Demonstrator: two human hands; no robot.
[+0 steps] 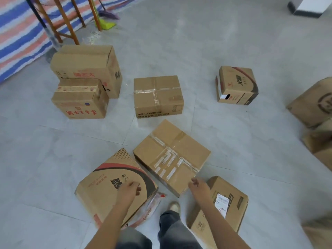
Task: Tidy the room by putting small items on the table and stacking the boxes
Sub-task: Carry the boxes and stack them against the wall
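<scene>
The landmark was the taped box with white label strips [172, 157], lying askew on the grey tiled floor [251, 159]. The left hand [128, 190] hung over the box with a red and black arc [111, 186], which sat tilted just left of the landmark – its fingers loosely curled and holding nothing. The right hand [198, 185] reached at the landmark's near corner with relaxed fingers, gripping nothing; whether it touched the cardboard could not be told. Just right of that corner lay a box with a white shipping label [231, 194].

Beyond the landmark stood a plain box crossed with clear tape [158, 96]. Further left of that were 2 more: a large carton [84, 63] and, against its front, a smaller carton with red characters [80, 99]. Well to the right and beyond the landmark sat a small printed box [237, 85], and more cartons [316, 103] crowded the right edge.

Nearer than the landmark, a plastic-wrapped packet [152, 207] showed beside the arc box, next to a shoe [174, 206]. Far beyond, to the left, stood wooden stool legs [70, 24], a green broom [106, 24] and a striped tarp [18, 33].
</scene>
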